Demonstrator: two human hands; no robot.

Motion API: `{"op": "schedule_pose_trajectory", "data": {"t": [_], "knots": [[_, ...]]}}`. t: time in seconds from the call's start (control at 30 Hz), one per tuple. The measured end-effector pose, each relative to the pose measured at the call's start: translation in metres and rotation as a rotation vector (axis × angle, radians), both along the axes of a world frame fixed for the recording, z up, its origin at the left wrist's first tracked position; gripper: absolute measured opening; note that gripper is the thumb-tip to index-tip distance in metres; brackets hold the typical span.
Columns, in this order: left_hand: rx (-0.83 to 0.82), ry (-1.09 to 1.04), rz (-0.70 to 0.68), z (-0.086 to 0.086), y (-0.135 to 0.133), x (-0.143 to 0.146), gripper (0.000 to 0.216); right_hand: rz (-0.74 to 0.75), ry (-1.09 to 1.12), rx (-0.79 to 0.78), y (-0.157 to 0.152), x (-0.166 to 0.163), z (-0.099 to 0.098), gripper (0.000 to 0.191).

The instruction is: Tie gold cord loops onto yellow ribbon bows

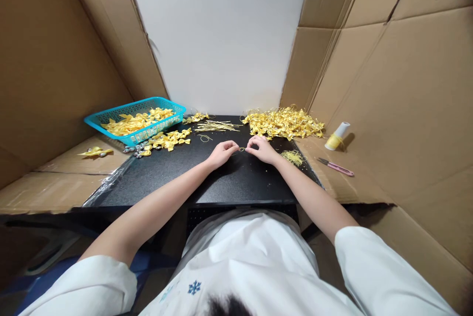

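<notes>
Over the middle of the black table [158, 178], my left hand [222, 152] and my right hand [261, 149] face each other, fingertips a short gap apart. A thin yellow cord [242, 149] shows as a small loop between them, pinched in the fingers of both. Beyond my right hand lies a large heap of yellow ribbon bows [286, 122] with thin cords. A bundle of straight yellow cord pieces [216, 126] rests past my left hand, with one curled cord [204, 138] near it. Beside my right wrist is a small tangle of yellow thread ends [293, 158].
At the back left stands a turquoise basket [158, 134] holding yellow bows. More bows [168, 141] and silvery bells or beads [137, 150] lie before it. On the right cardboard are a thread spool [337, 137] and pink-handled thread snips [336, 167]. Cardboard walls [417, 99] flank both sides.
</notes>
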State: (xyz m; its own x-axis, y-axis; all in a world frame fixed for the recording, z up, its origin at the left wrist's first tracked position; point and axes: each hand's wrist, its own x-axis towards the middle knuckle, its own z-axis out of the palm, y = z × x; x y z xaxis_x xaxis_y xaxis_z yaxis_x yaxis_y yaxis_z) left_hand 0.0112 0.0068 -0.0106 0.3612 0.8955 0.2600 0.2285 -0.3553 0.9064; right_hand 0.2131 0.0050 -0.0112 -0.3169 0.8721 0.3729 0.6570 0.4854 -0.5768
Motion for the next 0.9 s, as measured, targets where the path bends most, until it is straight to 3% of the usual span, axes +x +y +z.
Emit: {"op": "schedule_pose_trajectory", "data": {"t": [0.2,0.4,0.63,0.9], "knots": [[0.001,-0.008,0.002,-0.002,0.001,0.0,0.024,0.038,-0.042,-0.053,0.001,0.003,-0.003,0.009],[-0.004,-0.011,-0.03,-0.004,0.002,0.0,0.031,0.039,0.147,0.015,0.006,-0.01,-0.007,0.019],[0.019,0.007,-0.068,-0.002,0.001,0.0,0.035,0.226,0.342,-0.264,0.009,-0.024,-0.009,0.032],[0.035,0.032,-0.098,0.001,-0.003,-0.001,0.033,0.164,0.443,-0.397,0.001,-0.023,-0.003,0.021]]}}
